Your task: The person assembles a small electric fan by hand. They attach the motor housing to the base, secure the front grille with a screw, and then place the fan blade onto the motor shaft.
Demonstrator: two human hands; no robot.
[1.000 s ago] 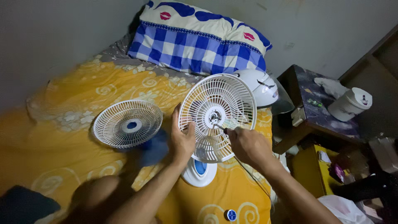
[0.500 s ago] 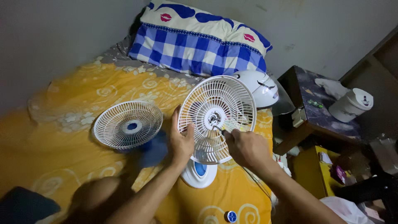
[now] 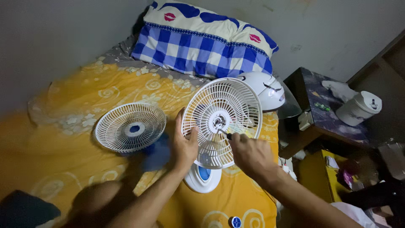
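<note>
We are steadying the white plastic rear fan grille (image 3: 222, 122), a round cage of thin ribs mounted upright on the fan's white-and-blue base (image 3: 203, 177), which stands on the yellow patterned bedsheet (image 3: 76, 97). We judge the grille light and somewhat springy; its ribs look thin enough to bend or snap under a hard squeeze, so the stiffer outer rim is the sensible place to hold it, while the central hub is where the tool works.

Our left hand (image 3: 184, 143) comes up from below with the forearm angled across the bed. Its fingers wrap the grille's left rim, thumb on the front face, the grip partly closed around the rim rather than clenched.

Our right hand (image 3: 249, 153) reaches in from the right, wrist slightly cocked, fingers curled tight around the dark handle of a slim metal screwdriver (image 3: 223, 133). The shaft slants up and left, its tip at or just beside the hub; we cannot tell whether it is seated in a screw.

The matching white front grille (image 3: 130, 126) lies flat on the sheet, well apart to the left, partly over a blue blade piece (image 3: 157, 153). A blue-checked pillow (image 3: 202, 40) and a white helmet (image 3: 265, 88) sit behind.
</note>
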